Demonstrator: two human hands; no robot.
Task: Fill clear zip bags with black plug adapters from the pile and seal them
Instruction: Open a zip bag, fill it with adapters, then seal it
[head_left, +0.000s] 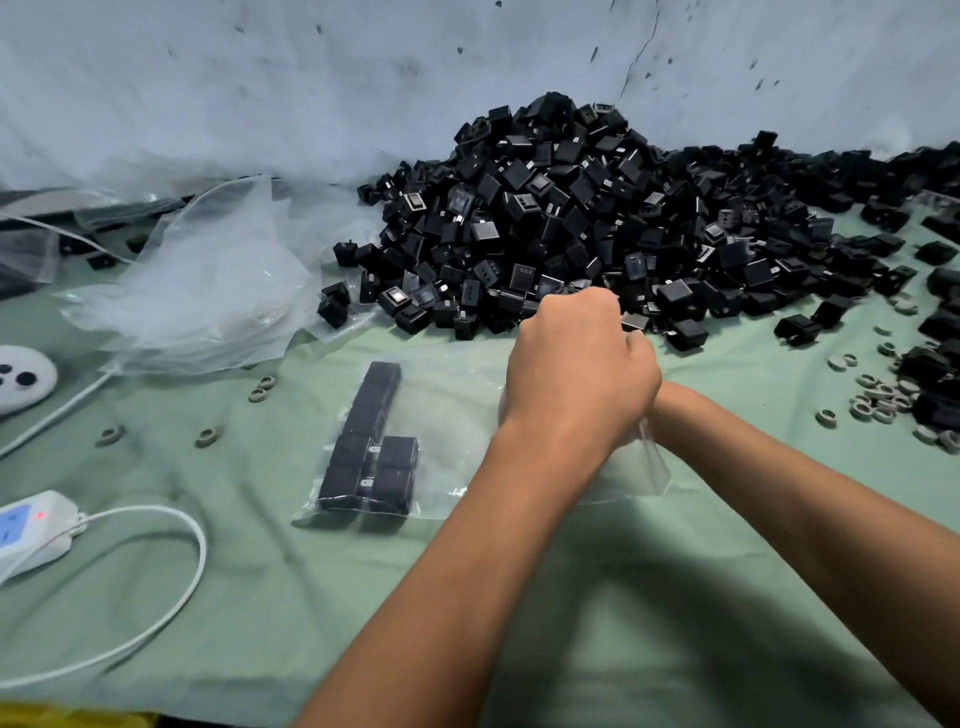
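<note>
- Filling is still underway: one clear zip bag (415, 457) is lying on the green desk (675, 597), partly loaded with neat rows of black adapters (371, 452) and apparently unsealed.
- Reaching at the pile's (571, 208) near edge, the left hand (576, 364) is curling its fingers, contents hidden.
- Sitting mostly behind it, the right hand (641, 343) is giving no clear view of its fingers.
</note>
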